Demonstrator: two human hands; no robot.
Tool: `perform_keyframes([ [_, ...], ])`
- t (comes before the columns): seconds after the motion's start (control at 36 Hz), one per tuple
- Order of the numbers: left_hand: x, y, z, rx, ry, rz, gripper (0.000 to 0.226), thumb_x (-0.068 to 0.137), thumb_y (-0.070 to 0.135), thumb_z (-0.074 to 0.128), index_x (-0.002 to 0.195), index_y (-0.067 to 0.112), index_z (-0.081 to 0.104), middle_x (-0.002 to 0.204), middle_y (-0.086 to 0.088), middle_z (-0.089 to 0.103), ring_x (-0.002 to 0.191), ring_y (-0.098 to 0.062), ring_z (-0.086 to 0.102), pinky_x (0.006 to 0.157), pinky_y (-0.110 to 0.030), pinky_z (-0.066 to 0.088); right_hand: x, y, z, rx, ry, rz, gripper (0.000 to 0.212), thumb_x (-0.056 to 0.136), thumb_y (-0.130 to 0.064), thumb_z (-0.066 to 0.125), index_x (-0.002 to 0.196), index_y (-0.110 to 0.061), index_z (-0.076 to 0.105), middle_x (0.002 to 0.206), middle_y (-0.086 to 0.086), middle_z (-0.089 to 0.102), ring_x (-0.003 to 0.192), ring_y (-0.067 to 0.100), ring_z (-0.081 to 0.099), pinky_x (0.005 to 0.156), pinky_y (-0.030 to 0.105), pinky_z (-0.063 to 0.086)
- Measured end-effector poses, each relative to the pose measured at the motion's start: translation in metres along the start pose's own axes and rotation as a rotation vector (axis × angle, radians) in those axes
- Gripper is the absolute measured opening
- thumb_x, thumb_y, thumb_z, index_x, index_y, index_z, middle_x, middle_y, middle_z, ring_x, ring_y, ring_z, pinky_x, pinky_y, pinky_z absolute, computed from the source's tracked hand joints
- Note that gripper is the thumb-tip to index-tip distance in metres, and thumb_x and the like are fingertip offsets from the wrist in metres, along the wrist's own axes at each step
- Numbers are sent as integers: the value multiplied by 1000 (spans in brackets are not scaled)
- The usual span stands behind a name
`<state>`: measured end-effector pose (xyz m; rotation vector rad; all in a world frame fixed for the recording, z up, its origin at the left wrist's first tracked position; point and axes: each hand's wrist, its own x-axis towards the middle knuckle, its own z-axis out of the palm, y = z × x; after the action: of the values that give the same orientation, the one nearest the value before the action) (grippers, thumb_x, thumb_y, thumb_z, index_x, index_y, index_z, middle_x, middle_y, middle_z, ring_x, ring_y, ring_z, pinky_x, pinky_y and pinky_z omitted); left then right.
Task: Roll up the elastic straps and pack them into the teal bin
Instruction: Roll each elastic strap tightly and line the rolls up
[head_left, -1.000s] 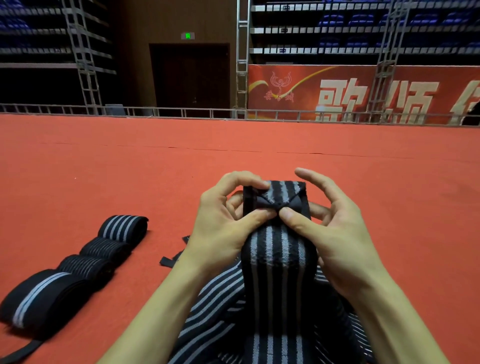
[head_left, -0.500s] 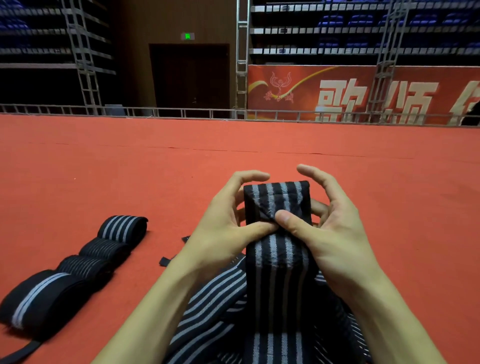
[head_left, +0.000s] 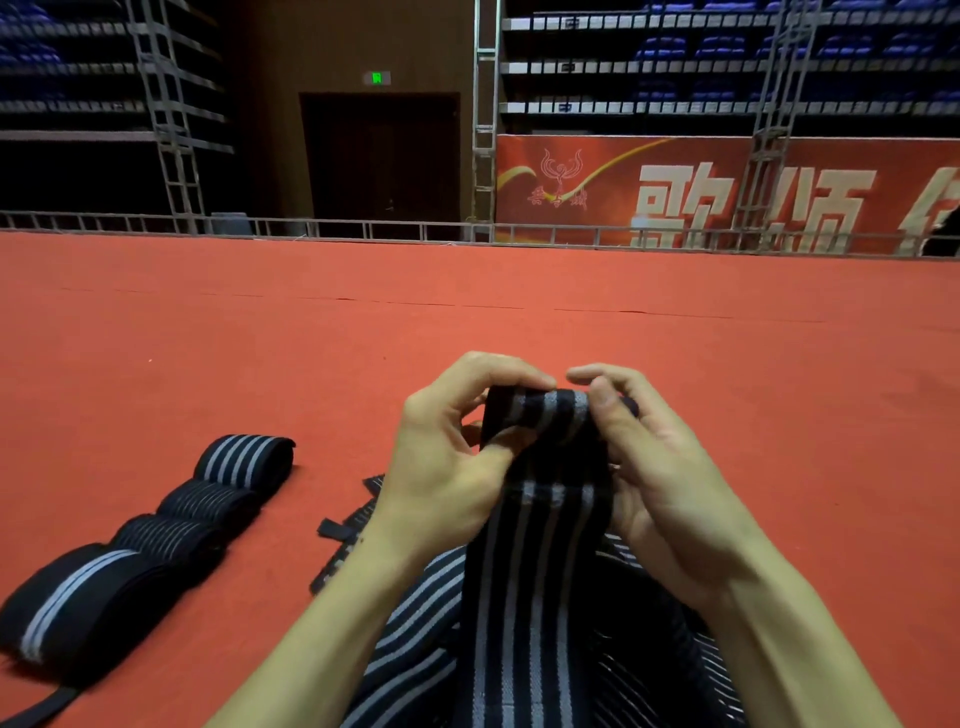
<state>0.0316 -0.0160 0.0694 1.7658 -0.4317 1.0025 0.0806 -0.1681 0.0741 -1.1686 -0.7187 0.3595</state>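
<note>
Your left hand (head_left: 447, 467) and right hand (head_left: 670, 483) both grip the strap (head_left: 540, 571) at its starting fold; four rolls (head_left: 208, 506) done, teal bin unseen.

Above a red carpet (head_left: 467, 322), the left hand (head_left: 447, 467) and right hand (head_left: 670, 483) pinch the rolled end of a striped strap (head_left: 540, 545); four rolled straps (head_left: 197, 514) lie left of it.

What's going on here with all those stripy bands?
A person is busy rolling them up. Their left hand and right hand pinch the curled top end of a black, grey-striped strap. Four rolled straps lie in a row on the red floor to the left.
</note>
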Motion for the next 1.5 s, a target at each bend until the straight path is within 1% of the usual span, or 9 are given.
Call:
perform_keyframes([
  [0.22,0,-5,3,-52,93,72,47,70,-24,61,84,19,73,99,1,64,98,-15,64,80,-22,49,4,5,4,-111,66,-129,43,74,-54,78,104,-25,69,93,12,66,85,25,60,78,48,49],
  [0.42,-3,0,0,-366,-115,-260,48,67,8,63,111,25,67,109,-6,64,100,-26,62,86,-42,53,3,4,1,-46,65,-121,42,69,-22,74,109,-31,64,87,19,71,72,30,67,66,45,60],
  [0.56,-4,6,8,-429,-110,-429,44,79,20,63,119,31,51,88,1,65,83,-18,63,74,-30,54,3,6,-2,-68,92,-178,49,72,-9,81,109,-35,60,92,16,71,81,30,68,75,49,58],
  [0.69,-3,8,7,-253,-128,-436,36,80,23,55,114,30,42,79,15,59,78,-6,57,70,-21,50,3,12,3,-45,5,-131,44,92,8,57,114,-29,50,93,8,67,83,23,65,75,39,58],
  [0.92,1,11,-7,-369,-111,-408,46,85,-6,68,122,17,52,97,1,65,85,-9,66,71,-24,56,1,4,3,-32,32,-143,45,75,-4,78,104,-30,58,98,19,69,79,29,67,69,45,59],
  [1.08,3,6,-8,-27,-32,-163,48,73,1,72,112,28,64,103,10,71,96,-11,68,89,-33,55,1,3,-1,-15,0,-33,47,76,-16,82,114,-26,57,99,11,66,86,22,68,72,41,58],
  [1.25,2,2,-5,45,-32,-18,54,75,-11,67,111,29,64,108,14,69,108,-14,65,97,-28,49,0,-1,6,56,25,49,46,74,-51,60,104,-16,61,92,5,64,76,13,64,62,37,54],
  [1.36,-1,2,1,-62,-52,-91,48,76,-11,63,109,24,64,105,8,68,103,-12,65,89,-25,50,1,-1,5,51,87,-33,28,74,-35,66,95,-16,63,71,-1,66,62,14,63,59,35,53],
  [1.5,-5,2,6,-266,-81,-290,45,72,18,71,115,29,61,120,1,63,102,-18,63,89,-36,54,1,0,-1,-24,83,-116,29,63,-24,77,91,-21,69,87,15,71,74,25,68,67,41,58],
])
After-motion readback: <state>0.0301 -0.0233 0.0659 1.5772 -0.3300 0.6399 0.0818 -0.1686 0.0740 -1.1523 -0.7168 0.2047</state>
